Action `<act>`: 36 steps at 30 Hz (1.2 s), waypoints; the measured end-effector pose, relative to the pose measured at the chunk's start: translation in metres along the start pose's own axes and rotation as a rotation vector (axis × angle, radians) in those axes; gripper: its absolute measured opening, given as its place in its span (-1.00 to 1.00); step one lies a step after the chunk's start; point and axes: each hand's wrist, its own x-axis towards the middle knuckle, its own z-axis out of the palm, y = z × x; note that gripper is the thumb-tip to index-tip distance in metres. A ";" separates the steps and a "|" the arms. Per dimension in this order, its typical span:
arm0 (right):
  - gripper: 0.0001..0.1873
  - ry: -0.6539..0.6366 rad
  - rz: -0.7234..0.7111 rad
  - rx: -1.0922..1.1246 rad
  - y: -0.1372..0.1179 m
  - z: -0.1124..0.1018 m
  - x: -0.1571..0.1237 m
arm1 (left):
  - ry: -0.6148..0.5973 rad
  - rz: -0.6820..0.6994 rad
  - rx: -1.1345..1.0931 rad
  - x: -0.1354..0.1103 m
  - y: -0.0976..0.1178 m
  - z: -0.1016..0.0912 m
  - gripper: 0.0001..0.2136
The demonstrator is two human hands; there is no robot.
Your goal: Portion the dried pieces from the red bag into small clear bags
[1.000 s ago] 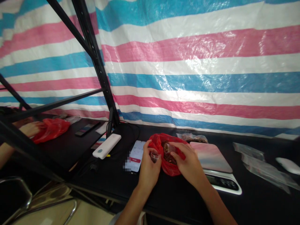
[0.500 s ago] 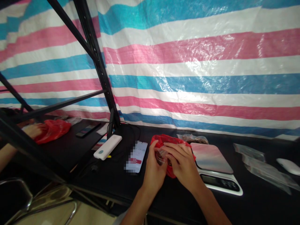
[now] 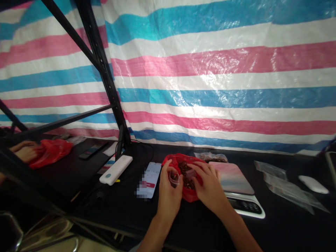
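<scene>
A red plastic bag [image 3: 189, 196] lies open on the black table, with small brown pieces [image 3: 185, 168] heaped inside it. At its left side my left hand [image 3: 168, 189] curls its fingers round a small clear plastic bag [image 3: 174, 177], whose mouth gapes upward. Some dark bits show inside that clear bag. Over the brown pieces, my right hand [image 3: 207, 180] pinches a small see-through object [image 3: 190, 173], too blurred to name. A white kitchen scale [image 3: 233, 178] with a shiny plate stands just right of my right hand.
Left of the red bag lie a phone [image 3: 149, 180] and a white power bank [image 3: 116, 170]. Behind the scale is a filled clear bag [image 3: 211, 157]. Flat clear bags [image 3: 285, 187] and a white mouse [image 3: 313, 184] lie rightward. Past the metal post, another person's hand [image 3: 25, 152] touches a red bag.
My hands have moved apart, uncovering the brown pieces. The right hand has gone from the clear bag's mouth to above the heap. The view has shifted slightly.
</scene>
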 end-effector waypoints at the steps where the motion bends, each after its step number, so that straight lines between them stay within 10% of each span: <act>1: -0.64 0.003 -0.022 0.047 -0.004 -0.004 0.000 | 0.011 0.015 -0.003 0.000 0.000 -0.001 -0.52; 14: -0.81 -0.042 -0.193 0.336 -0.037 -0.006 -0.003 | -0.178 0.331 0.289 -0.004 0.001 -0.014 -0.33; 23: -0.78 0.490 0.231 0.333 0.040 -0.051 -0.004 | -0.237 0.338 0.251 -0.001 0.008 -0.031 -0.45; 28: -0.69 0.348 0.337 0.001 0.083 -0.072 -0.014 | -0.548 0.193 0.202 0.000 0.019 -0.035 -0.83; 36: -0.58 0.430 0.184 -0.237 0.099 -0.078 -0.015 | -0.736 0.237 0.402 -0.021 0.031 0.004 -0.75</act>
